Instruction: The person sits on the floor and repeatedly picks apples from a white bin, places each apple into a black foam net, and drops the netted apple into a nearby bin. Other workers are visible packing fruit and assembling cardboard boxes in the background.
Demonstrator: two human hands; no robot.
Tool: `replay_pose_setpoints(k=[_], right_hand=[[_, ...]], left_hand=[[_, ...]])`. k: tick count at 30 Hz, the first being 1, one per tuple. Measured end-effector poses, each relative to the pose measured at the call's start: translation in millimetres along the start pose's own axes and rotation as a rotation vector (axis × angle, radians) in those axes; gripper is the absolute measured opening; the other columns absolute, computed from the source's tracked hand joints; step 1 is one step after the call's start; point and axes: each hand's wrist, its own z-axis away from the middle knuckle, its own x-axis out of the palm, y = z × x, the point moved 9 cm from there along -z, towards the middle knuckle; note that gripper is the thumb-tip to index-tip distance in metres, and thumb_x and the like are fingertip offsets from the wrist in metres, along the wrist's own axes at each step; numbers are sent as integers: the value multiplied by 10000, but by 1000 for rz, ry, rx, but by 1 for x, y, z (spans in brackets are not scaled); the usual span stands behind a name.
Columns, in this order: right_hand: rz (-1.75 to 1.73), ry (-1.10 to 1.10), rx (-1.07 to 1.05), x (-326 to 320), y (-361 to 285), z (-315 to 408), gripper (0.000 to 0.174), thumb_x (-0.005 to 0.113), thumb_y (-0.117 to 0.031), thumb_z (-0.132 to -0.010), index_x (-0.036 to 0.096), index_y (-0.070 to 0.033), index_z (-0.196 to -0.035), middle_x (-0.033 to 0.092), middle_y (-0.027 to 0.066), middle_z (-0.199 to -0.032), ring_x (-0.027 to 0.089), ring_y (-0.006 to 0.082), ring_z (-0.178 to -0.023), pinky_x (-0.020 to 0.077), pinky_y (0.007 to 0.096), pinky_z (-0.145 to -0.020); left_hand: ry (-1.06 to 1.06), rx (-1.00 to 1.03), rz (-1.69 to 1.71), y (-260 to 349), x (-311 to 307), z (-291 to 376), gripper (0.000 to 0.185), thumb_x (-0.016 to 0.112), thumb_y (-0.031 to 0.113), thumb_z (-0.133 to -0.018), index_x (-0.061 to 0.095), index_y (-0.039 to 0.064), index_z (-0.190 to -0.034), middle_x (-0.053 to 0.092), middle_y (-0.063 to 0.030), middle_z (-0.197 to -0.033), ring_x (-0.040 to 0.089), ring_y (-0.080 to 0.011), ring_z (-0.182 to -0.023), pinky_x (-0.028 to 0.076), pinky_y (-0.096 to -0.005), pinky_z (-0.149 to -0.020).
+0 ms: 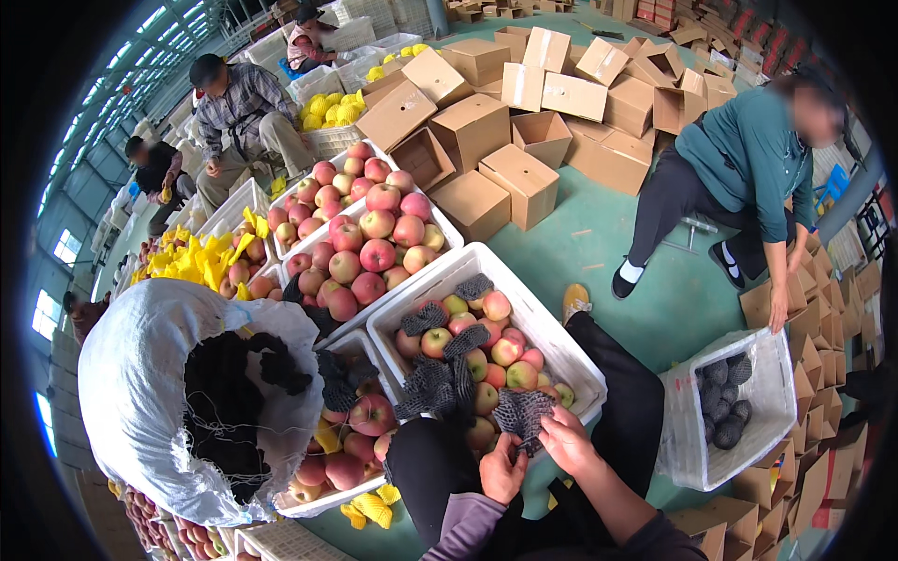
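Both hands are on one dark grey foam net sleeve (pixel 523 414) above the near edge of a white plastic crate (pixel 568 336). My left hand (pixel 503 468) pinches its lower left side, and my right hand (pixel 567 438) grips its right side. Whether an apple sits inside this sleeve, I cannot tell. Red and yellow-green apples (pixel 506 350) fill part of the crate just beyond my hands. Several loose grey net sleeves (pixel 429 384) lie flat on top of them.
A white woven sack (pixel 140 379) of dark sleeves stands left, by crates of apples (pixel 379 256). At right, a person in a green top (pixel 751 154) touches a white crate (pixel 677 421) holding grey-netted fruit (pixel 726 407). Cardboard boxes (pixel 519 175) are heaped beyond. Other people sit at far left.
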Motion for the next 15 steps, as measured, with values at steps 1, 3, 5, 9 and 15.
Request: replay_pose_setpoints(k=[1,3,5,9,15], right_hand=[[-163,-103,2,6,2,-5,257,529,-38,-928,471,-73,-1177,551,53,-1208,541,169,-1118,457,299,-897],[-129,-118,-49,-1,-4,-28,511,545,-70,-914,341,-104,-1381,549,85,-1234,531,189,-1148,459,330,-915],[53,-124,-153,-4,-27,-53,590,610,-161,-891,333,-61,-1403,552,132,-1248,528,223,-1177,464,368,-916],[2055,-41,248,-62,22,-74,590,675,-290,-774,485,34,-1230,636,252,-1060,630,357,-984,483,431,-853],[1821,154,294,-114,116,-87,386,527,-247,-860,454,-10,-1156,637,260,-1044,646,400,-915,510,495,-757]], left_hand=[[-34,134,-24,8,5,3,198,642,18,-834,510,44,-979,444,5,-552,394,-66,-500,337,-250,-467],[-80,31,378,-2,14,-3,183,612,48,-905,492,35,-1043,484,14,-589,430,-64,-515,358,-227,-491],[-18,-81,703,0,-2,-19,162,509,111,-981,485,10,-1105,530,-16,-655,484,-74,-562,402,-211,-549],[163,-158,759,-28,-20,-22,133,499,165,-987,528,36,-1001,547,-23,-661,500,-92,-551,414,-218,-546],[-7,-329,838,-67,11,-17,177,511,191,-981,576,27,-969,558,-25,-658,525,-105,-562,429,-232,-547]])
